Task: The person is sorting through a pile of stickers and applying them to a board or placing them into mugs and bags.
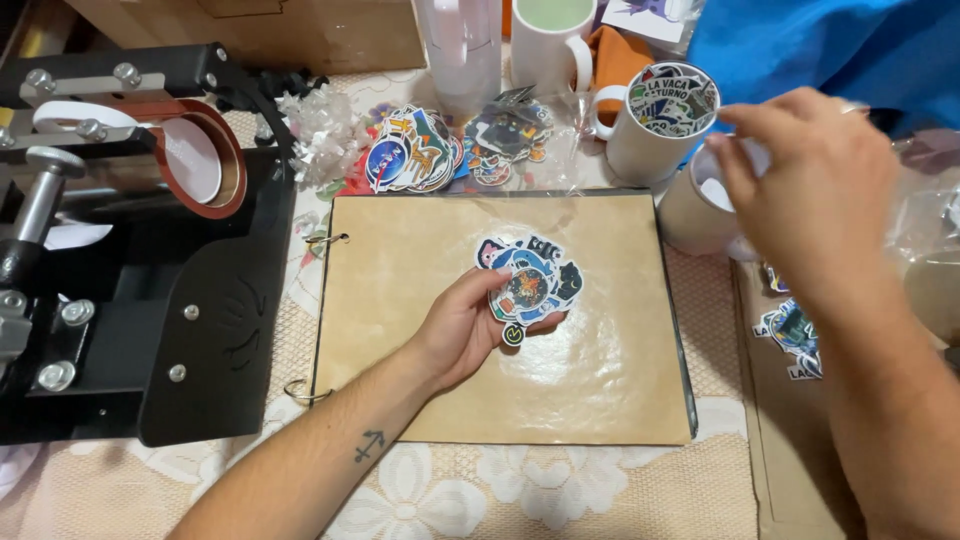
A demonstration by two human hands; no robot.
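Near the bottom edge, over the brown board, the left hand lies palm up and grasps a fanned stack of stickers between thumb and fingers. These look thin, light and slippery (they may slide apart), so pinching across the middle seems safest. Farther away, the right hand pinches the rim of a white mug, beside another mug full of stickers.

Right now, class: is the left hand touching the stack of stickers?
Touching. The head view shows the left hand gripping the stack of stickers, fingers curled under and around it.
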